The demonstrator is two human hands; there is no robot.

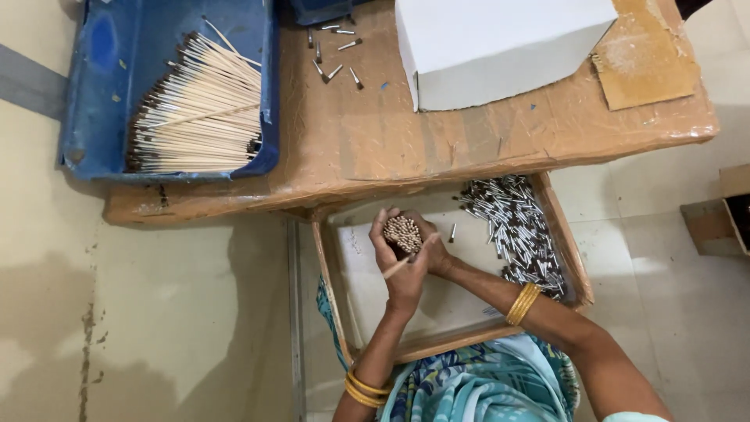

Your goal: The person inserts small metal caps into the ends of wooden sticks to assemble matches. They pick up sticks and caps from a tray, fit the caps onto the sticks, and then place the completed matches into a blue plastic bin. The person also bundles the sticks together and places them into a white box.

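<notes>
Left hand clamped round bundle over tray, right hand pinching one stick. Best kept upright, tips level, grip snug.

Soft, even daylight; a faint shadow under the table falls on the floor; sharp focus, no glare.

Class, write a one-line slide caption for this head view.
Both hands, left hand and right hand, grip a bundle of thin sticks over a wooden tray holding metal tubes.
</notes>
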